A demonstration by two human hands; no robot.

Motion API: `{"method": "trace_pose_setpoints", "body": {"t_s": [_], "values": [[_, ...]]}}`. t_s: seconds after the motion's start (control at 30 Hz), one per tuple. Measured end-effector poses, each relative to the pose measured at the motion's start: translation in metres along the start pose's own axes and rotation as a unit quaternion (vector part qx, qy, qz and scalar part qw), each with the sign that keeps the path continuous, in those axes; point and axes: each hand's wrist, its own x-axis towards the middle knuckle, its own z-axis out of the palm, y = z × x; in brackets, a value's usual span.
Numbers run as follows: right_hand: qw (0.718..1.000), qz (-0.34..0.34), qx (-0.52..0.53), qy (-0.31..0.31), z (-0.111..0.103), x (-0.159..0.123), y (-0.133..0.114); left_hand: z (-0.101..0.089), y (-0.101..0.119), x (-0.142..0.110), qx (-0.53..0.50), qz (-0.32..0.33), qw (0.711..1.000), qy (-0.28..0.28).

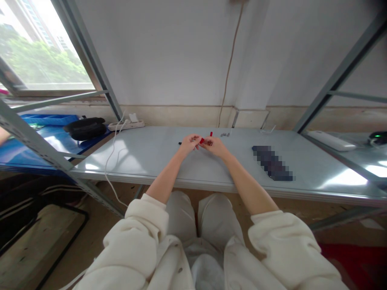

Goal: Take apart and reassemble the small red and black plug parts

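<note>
Over the middle of the grey metal table, my left hand (191, 143) and my right hand (213, 145) meet fingertip to fingertip. Pinched between them is a small red piece (202, 141), too small to tell its kind. Both hands are closed on it. A black tip (180, 143) sticks out just left of my left hand; whether it lies on the table or is held, I cannot tell. Another red stub (211, 133) shows just beyond my right hand. Several small grey metal parts (225, 135) lie behind my right hand.
On the table (151, 157), a pixelated dark flat object (272, 163) lies right of my hands. A white power strip (127, 125) with a hanging cable sits at the back left. A clear plastic item (267, 131) is near the wall. Metal uprights (341, 68) frame both sides.
</note>
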Motion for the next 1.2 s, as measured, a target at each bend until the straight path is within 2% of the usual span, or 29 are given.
{"method": "trace_pose_setpoints", "body": {"t_s": [0.13, 0.23, 0.3, 0.37, 0.43, 0.57, 0.67, 0.87, 1.03, 1.2], "values": [[1.000, 0.003, -0.031, -0.004, 0.002, 0.000, 0.002, 0.001, 0.001, 0.000, 0.005, -0.004, 1.000, 0.002], [0.996, 0.024, -0.087, 0.010, 0.001, 0.003, 0.006, 0.001, -0.001, 0.002, 0.045, -0.002, 0.998, 0.039], [0.989, 0.046, -0.138, 0.016, -0.004, 0.007, 0.011, 0.000, -0.003, 0.002, 0.122, 0.009, 0.989, 0.085], [0.979, 0.081, -0.188, 0.014, -0.012, 0.013, 0.016, -0.001, -0.005, 0.002, 0.223, 0.026, 0.966, 0.129], [0.965, 0.133, -0.227, -0.002, -0.022, 0.019, 0.022, -0.002, -0.006, 0.000, 0.308, 0.037, 0.939, 0.150], [0.936, 0.239, -0.253, -0.040, -0.040, 0.031, 0.032, -0.002, -0.008, -0.002, 0.386, 0.032, 0.911, 0.140], [0.928, 0.279, -0.240, -0.048, -0.045, 0.034, 0.039, -0.002, -0.010, -0.002, 0.407, 0.022, 0.905, 0.124], [0.939, 0.242, -0.246, -0.006, -0.033, 0.030, 0.049, 0.000, -0.010, -0.002, 0.415, 0.009, 0.905, 0.095], [0.943, 0.211, -0.257, 0.006, -0.021, 0.029, 0.053, 0.000, -0.009, -0.002, 0.414, -0.004, 0.905, 0.098], [0.947, 0.200, -0.250, 0.020, -0.017, 0.029, 0.057, 0.000, -0.011, -0.001, 0.399, 0.011, 0.912, 0.100]]}}
